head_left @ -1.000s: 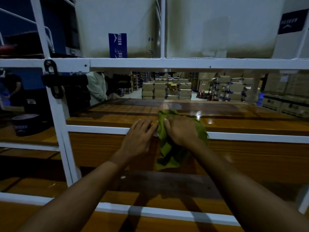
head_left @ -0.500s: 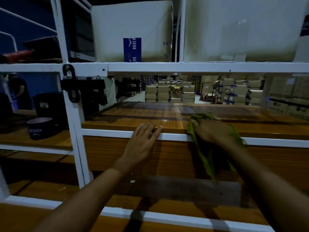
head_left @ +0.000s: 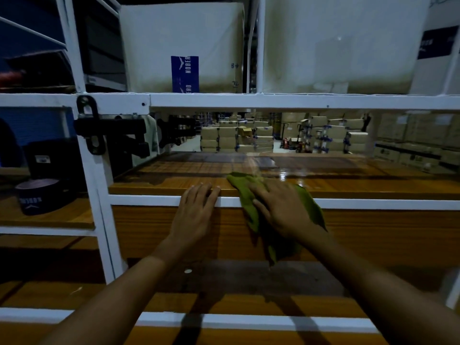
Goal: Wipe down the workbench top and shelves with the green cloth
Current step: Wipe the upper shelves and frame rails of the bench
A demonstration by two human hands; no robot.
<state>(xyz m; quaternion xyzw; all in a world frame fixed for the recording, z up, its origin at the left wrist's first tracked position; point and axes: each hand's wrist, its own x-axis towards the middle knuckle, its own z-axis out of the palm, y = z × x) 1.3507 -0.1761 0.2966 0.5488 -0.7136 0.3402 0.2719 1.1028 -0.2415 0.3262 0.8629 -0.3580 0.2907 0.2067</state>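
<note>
Head view: a green cloth (head_left: 310, 204), crumpled and olive in the dim light, is draped over the front edge of a glossy wooden shelf (head_left: 161, 185). Its upper part lies on the board. The middle crosses the white front rail (head_left: 373, 204), and a loose tail hangs down in front of the wood panel below.

The right hand (head_left: 281, 207) presses flat on the cloth with its fingers spread, not curled round it. The left hand (head_left: 196, 210) rests just beside it on the rail, fingers straight and close together over the shelf's front edge, holding nothing.

Half a second earlier, the right hand and cloth were a little farther right along the rail. The left hand is at the same spot.

Counted: one cloth, two hands, two large pale boxes (head_left: 181, 46) on the shelf above, and one dark roll (head_left: 37, 196) on the neighbouring shelf to the left.
</note>
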